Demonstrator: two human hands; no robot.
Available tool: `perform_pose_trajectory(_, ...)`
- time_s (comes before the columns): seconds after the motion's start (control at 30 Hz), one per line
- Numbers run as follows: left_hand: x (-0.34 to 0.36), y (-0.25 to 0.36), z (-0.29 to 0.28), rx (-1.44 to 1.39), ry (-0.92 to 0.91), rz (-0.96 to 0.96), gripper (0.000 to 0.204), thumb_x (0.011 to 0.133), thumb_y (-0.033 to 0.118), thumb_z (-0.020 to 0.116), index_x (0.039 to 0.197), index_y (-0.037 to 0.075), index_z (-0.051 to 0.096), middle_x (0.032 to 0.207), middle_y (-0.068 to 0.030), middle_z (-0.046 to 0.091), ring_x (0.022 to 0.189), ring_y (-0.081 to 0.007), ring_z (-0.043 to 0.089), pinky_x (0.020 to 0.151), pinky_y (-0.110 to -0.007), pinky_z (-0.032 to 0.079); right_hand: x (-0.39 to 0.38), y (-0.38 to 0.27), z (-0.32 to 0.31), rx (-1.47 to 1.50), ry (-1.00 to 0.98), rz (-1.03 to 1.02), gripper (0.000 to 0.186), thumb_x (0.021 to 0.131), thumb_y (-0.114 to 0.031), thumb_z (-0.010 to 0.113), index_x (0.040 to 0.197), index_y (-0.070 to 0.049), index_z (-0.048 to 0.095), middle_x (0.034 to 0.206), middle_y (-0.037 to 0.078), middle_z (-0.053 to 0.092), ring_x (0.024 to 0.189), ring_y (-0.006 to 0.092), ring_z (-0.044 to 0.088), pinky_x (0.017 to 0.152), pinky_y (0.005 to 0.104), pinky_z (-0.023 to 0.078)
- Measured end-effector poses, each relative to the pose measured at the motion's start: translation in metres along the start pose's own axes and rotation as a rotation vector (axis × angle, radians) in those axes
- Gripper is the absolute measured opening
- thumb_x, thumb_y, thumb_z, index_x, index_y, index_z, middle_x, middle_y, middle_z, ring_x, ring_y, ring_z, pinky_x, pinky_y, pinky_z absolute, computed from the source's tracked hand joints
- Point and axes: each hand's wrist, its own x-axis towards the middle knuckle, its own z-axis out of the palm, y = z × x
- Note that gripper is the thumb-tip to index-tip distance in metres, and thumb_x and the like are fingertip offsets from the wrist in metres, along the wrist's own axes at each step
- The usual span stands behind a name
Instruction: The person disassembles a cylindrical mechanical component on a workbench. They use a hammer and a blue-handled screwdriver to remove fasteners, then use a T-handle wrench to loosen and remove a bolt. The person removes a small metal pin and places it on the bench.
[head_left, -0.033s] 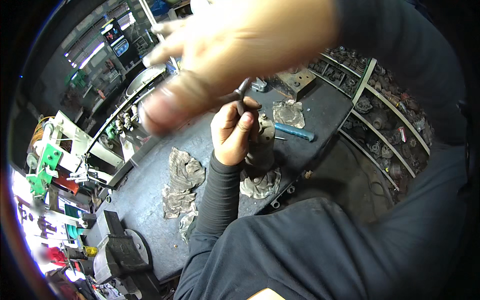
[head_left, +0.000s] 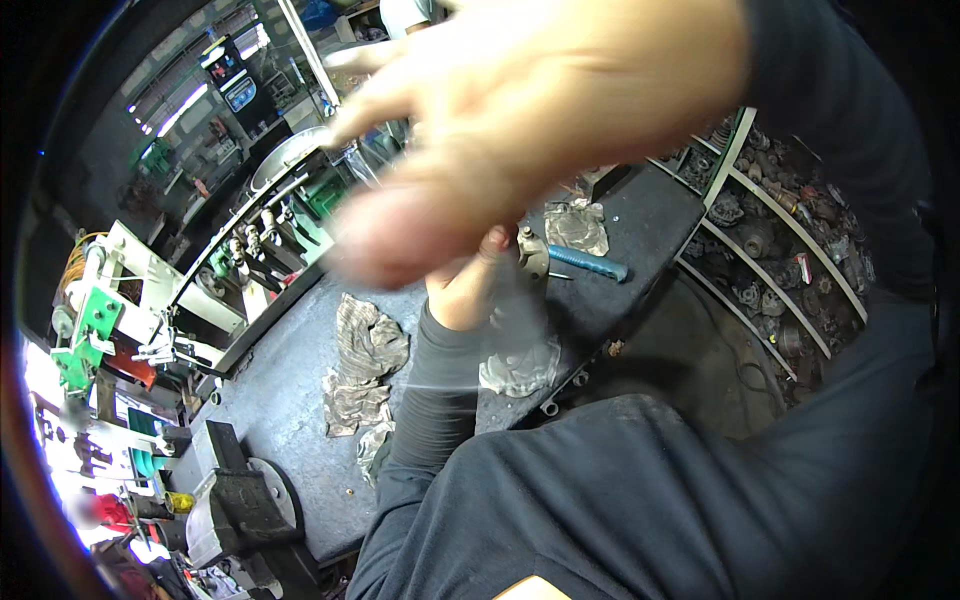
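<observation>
My right hand point(head_left: 540, 110) is a large blurred shape across the upper middle, its fingers spread, thumb reaching down-left. Under it, my left hand point(head_left: 460, 285) is mostly hidden, fingers closed around a dark metal tool seen in the earlier frame. Just right of the left hand stands a metal cylindrical part point(head_left: 533, 255) with a flanged top, partly blurred. A blue-handled tool point(head_left: 590, 262) lies beside that part on the dark bench point(head_left: 270, 400). Crumpled grimy cloths point(head_left: 370, 335) lie left of my left arm; another cloth point(head_left: 575, 225) is behind the blue handle.
A large bench vise point(head_left: 235, 505) is at the lower left. A white-and-green machine point(head_left: 100, 320) stands at the left. Curved-looking shelves point(head_left: 760, 260) packed with greasy parts are at the right. A person in a light top point(head_left: 400, 14) is in the background.
My right hand has moved slightly right, its thumb now covering the tool and much of my left hand. My left hand looks more blurred.
</observation>
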Motion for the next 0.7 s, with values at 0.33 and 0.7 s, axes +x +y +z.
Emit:
perform_pose_trajectory(0.33, 0.007, 0.007, 0.003, -0.008, 0.083, 0.082, 0.021, 0.099, 0.016, 0.059, 0.110, -0.001, 0.055, 0.071, -0.0002, 0.051, 0.051, -0.0059, 0.042, 0.047, -0.020, 0.032, -0.026, 0.008, 0.043, -0.231, 0.331, 0.492, 0.040, 0.096, -0.030, 0.054, 0.133, -0.018, 0.056, 0.134, 0.014, 0.055, 0.129, 0.0425, 0.044, 0.098, 0.0684, 0.037)
perform_pose_trajectory(0.7, 0.017, 0.018, 0.026, 0.025, 0.352, 0.139, 0.012, 0.101, 0.008, 0.052, 0.110, 0.000, 0.052, 0.069, -0.0019, 0.050, 0.050, -0.0075, 0.040, 0.045, -0.022, 0.032, -0.038, -0.082, 0.227, 1.266, 0.906, 0.741, 0.035, 0.090, -0.020, 0.066, 0.121, -0.004, 0.063, 0.112, 0.009, 0.065, 0.102, 0.0184, 0.062, 0.091, 0.0332, 0.049)
